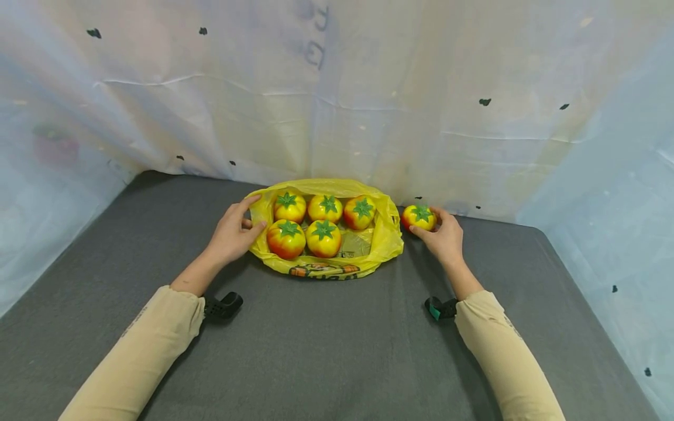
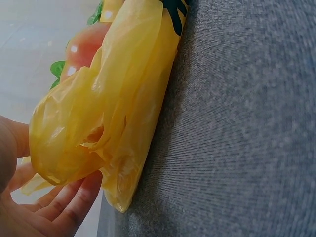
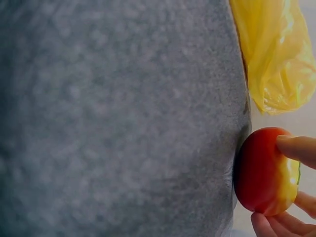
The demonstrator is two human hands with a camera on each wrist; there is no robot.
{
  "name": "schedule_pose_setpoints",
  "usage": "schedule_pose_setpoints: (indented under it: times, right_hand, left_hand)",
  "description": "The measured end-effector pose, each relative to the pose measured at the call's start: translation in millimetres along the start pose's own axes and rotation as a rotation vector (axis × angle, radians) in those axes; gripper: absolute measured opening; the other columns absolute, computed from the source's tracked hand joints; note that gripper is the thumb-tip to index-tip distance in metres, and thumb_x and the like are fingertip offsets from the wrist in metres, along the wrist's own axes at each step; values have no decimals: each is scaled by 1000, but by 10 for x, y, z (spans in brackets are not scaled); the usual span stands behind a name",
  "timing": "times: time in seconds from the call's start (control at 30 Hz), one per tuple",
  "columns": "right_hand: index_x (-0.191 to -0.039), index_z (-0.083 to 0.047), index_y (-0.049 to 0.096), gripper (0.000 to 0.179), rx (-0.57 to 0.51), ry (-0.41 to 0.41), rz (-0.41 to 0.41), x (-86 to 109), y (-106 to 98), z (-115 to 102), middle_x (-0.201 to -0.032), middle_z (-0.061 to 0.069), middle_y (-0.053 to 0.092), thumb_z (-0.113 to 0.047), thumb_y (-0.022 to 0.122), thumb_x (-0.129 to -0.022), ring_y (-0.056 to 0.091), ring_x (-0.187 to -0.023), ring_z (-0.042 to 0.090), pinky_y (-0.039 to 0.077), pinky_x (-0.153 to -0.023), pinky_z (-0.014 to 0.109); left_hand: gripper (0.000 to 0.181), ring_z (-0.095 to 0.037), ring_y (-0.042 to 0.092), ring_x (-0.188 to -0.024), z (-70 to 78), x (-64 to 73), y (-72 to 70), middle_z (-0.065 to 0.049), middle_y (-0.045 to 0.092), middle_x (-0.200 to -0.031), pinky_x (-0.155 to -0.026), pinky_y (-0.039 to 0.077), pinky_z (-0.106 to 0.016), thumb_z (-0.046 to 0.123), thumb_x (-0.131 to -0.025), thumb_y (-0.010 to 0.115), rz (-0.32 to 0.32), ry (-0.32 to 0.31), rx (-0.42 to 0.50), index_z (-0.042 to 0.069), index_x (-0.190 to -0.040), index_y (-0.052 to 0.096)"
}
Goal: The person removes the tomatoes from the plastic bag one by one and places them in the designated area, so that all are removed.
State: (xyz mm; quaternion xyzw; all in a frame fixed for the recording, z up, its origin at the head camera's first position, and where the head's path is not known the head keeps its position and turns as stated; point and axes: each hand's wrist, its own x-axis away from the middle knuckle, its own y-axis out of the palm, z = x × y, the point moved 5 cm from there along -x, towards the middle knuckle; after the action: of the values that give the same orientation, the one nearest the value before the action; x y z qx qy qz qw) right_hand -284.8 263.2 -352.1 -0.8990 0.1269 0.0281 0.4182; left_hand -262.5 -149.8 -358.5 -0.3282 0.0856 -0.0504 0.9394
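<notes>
A yellow plastic bag (image 1: 388,237) lies with its mouth spread wide, and several red-and-yellow toy tomatoes (image 1: 323,238) with green leaf tops sit inside it in two rows. My left hand (image 1: 234,231) holds the bag's left end, thumb and fingers on either side of the plastic (image 2: 69,143) in the left wrist view. To the right of the bag, my right hand (image 1: 442,237) grips one more toy tomato (image 1: 419,217) between thumb and fingers. That tomato (image 3: 261,170) is right at the grey surface in the right wrist view.
A dark grey cloth-covered table (image 1: 337,339) lies under everything. Behind it hangs a pale plastic sheet (image 1: 368,117) with dark spots, close to the bag and the held tomato. Similar sheeting (image 1: 605,234) closes off the sides. Black wrist devices (image 1: 223,307) stick out at both cuffs.
</notes>
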Motion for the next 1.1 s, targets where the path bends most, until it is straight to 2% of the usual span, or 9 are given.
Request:
schedule_pose_setpoints:
  times: [0.1, 0.37, 0.57, 0.67, 0.87, 1.1]
  right_hand:
    - [-141, 0, 44, 68, 7, 5, -3, -6, 7, 7, -134, 24, 50, -23, 73, -84, 48, -120, 38, 44, -99, 47]
    - [-142, -3, 44, 67, 30, 15, 33, -15, -41, -93, -140, 22, 45, -27, 71, -86, 41, -129, 38, 31, -108, 51]
    - [-139, -6, 49, 61, -67, -72, 98, 6, -38, -330, -139, 18, 47, -28, 72, -86, 44, -126, 37, 39, -102, 49]
    - [-137, -6, 51, 59, -117, -138, 103, 32, 31, -483, -138, 17, 49, -28, 72, -86, 45, -127, 36, 41, -101, 48]
    - [-135, -5, 53, 58, -196, -257, 67, 67, 230, -767, -135, 17, 51, -30, 72, -86, 50, -121, 36, 44, -98, 49]
    - [-134, -6, 53, 58, -226, -302, -39, 51, 491, -949, -133, 17, 52, -30, 73, -86, 48, -122, 32, 42, -101, 46]
  left_hand:
    - [59, -29, 54, -82, 3, 0, -2, -30, 34, -135, -66, 48, -35, 14, -98, 53, -1, -1, -1, 5, -151, 27]
    - [59, -29, 53, -84, 34, 1, -18, -30, 34, -138, -67, 48, -35, 15, -98, 53, 0, -6, -12, 5, -151, 28]
    - [59, -28, 53, -83, 47, 9, -17, -30, 33, -137, -67, 48, -35, 15, -98, 53, -2, -3, -13, 6, -151, 27]
    - [59, -29, 53, -84, 45, 11, -18, -30, 34, -137, -67, 48, -35, 14, -98, 53, 3, -1, -17, 6, -151, 28]
    - [59, -28, 54, -84, 41, 5, 0, -29, 34, -137, -68, 48, -35, 15, -98, 53, 0, -1, -16, 6, -151, 29]
    - [59, -27, 51, -83, 24, 23, -2, -29, 35, -137, -67, 48, -34, 15, -98, 54, 4, -9, -15, 6, -151, 28]
